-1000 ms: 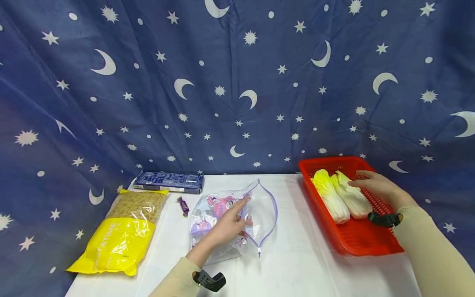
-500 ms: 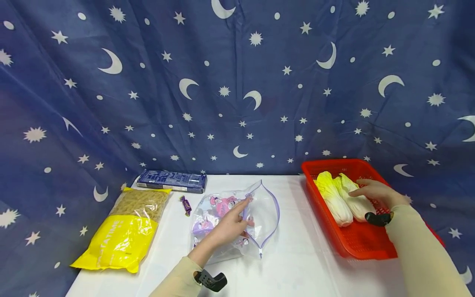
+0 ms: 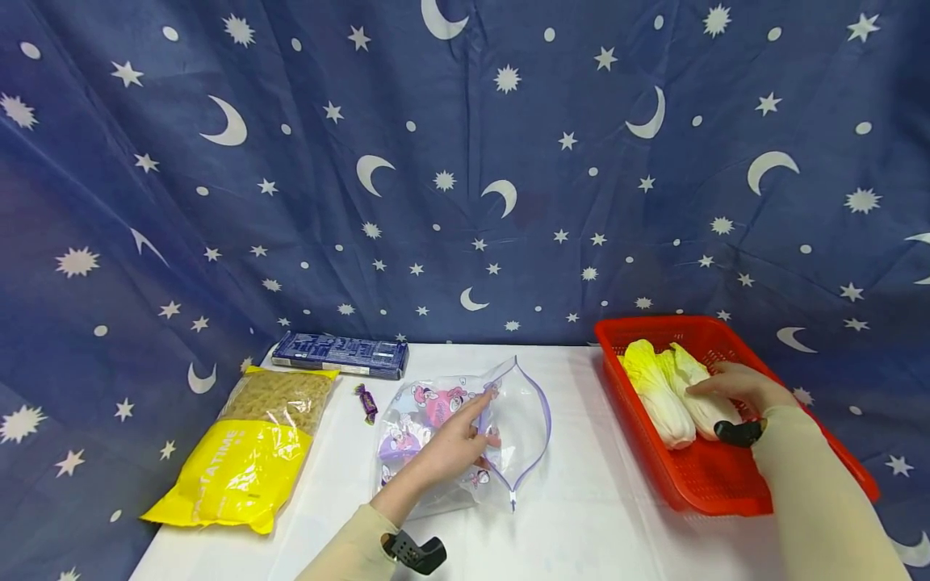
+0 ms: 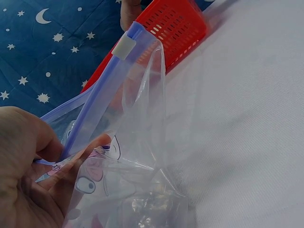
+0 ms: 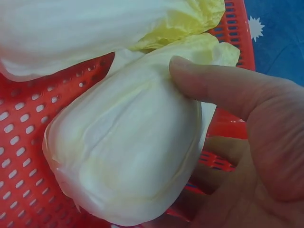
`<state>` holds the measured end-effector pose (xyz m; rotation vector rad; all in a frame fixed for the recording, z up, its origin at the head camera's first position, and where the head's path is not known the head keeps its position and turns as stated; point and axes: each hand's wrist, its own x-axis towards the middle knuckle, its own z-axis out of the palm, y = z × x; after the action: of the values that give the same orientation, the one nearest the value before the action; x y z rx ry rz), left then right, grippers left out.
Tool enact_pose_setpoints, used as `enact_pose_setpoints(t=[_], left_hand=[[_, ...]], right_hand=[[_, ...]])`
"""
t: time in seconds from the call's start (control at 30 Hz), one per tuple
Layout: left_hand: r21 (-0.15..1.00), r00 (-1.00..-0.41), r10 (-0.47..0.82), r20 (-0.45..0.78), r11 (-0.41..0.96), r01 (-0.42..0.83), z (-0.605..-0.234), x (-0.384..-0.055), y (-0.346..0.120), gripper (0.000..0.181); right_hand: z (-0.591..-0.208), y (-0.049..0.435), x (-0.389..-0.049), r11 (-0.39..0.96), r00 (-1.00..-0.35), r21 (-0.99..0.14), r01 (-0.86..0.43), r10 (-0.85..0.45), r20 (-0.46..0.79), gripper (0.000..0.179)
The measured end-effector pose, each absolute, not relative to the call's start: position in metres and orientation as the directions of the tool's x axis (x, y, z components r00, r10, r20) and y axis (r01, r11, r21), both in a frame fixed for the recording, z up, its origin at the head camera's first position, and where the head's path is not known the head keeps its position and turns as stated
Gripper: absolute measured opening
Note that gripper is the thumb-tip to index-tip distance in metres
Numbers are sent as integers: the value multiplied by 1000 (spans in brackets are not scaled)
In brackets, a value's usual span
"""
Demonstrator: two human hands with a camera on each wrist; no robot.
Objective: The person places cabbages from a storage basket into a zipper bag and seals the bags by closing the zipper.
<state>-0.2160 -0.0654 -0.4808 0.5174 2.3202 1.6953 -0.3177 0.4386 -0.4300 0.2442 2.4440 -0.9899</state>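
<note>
My right hand (image 3: 748, 386) reaches into the red plastic basket (image 3: 719, 492) and grips the nearer of two napa cabbages (image 5: 128, 142). In the right wrist view its thumb (image 5: 209, 83) lies across the top, and the other fingers go round the side, partly hidden. The second napa cabbage (image 3: 657, 399) lies alongside, to the left. My left hand (image 3: 450, 444) holds a clear zip bag (image 4: 137, 190) with pink cartoon prints by its purple-edged mouth, which gapes to the right. A white slider (image 4: 123, 46) sits at one end of the zip.
A yellow bag of pasta (image 3: 243, 468) lies at the left of the white table (image 3: 567, 516). Behind it is a flat dark-blue packet (image 3: 341, 355), with a purple-wrapped candy (image 3: 367, 403) nearby. A blue star-and-moon curtain (image 3: 465, 242) hangs along the back and left.
My right hand has gone lower around the right-hand cabbage, from hovering at its edge to gripping it. The left hand keeps holding the bag's mouth; the head view has shifted slightly.
</note>
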Motion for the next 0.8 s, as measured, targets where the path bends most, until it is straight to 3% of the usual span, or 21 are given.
enact_pose_setpoints(t=[0.8], left_hand=[[951,-911,412,34,267,156,-482,-217,-63,75]], right_hand=[[-439,440,-321,669,-821,-610,426,2,-571,117]])
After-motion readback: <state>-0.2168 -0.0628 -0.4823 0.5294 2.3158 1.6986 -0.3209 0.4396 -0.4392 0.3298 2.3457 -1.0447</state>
